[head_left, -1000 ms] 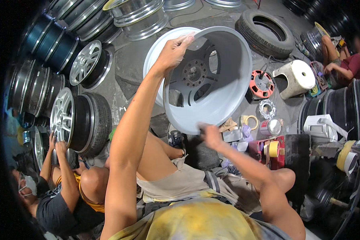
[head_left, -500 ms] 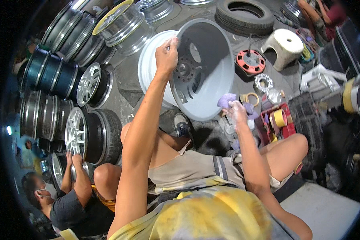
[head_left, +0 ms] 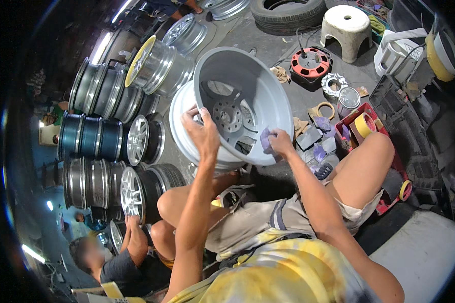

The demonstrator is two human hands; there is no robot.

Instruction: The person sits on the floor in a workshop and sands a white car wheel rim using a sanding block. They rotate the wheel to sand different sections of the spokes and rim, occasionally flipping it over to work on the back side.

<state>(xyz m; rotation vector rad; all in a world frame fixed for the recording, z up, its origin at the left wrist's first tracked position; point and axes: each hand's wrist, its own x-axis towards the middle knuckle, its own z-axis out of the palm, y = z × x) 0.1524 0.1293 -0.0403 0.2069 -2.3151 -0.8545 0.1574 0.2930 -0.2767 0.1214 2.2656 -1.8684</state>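
In front of me a grey-primed wheel rim [head_left: 270,96] leans with its open side toward me, its spokes and hub showing deep inside. My left hand [head_left: 202,132] grips the lip on the left, thumb over the edge and fingers on the outer barrel. A crumpled purple sanding sheet [head_left: 266,139] is pinched in my right hand [head_left: 280,143], against the inner wall near the lower right lip. My right fingertips are partly hidden behind the sheet.
Stacked rims [head_left: 93,134] stand on the left, near a co-worker's hands [head_left: 132,220] on a spoked rim. A red cable reel [head_left: 311,64], white stool [head_left: 347,30] and tyre [head_left: 288,15] lie beyond. Beside my right knee sit a tin [head_left: 348,101], tape and a red toolbox [head_left: 389,126].
My left hand has slid from the top of the lip down its left side. My right hand has brought the purple sheet from beside the rim to its inner wall. The view has shifted.
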